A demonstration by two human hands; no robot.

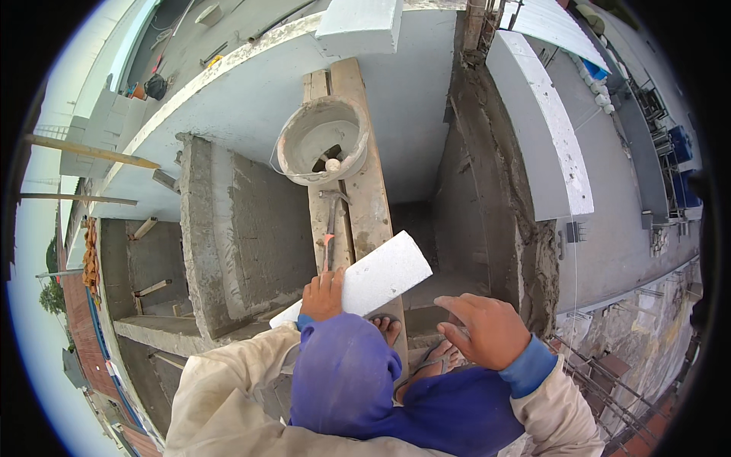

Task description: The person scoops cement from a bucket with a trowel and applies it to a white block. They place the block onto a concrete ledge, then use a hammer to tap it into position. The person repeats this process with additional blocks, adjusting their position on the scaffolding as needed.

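A long white lightweight concrete block [384, 270] lies at a slant across the near part of two wooden planks, close to my feet. My left hand [323, 295] is on the block's left part, its fingers together over the far edge. Just beyond these fingertips is the handle of a hammer [330, 228], which lies along the planks with its head away from me. To the right of the block, my right hand [487, 329] is raised, thumb and fingers apart, with nothing in it. A mortar-stained bucket [324, 141] stands farther along the planks, a dark tool with a pale round end inside.
The planks [358, 91] bridge a deep gap between rough mortar walls [202, 236]. White blocks top the far wall [362, 27] and the right wall [544, 114]. A thin string hangs at right. Steel bars [609, 388] stick out at lower right; wooden poles [95, 151] project at left.
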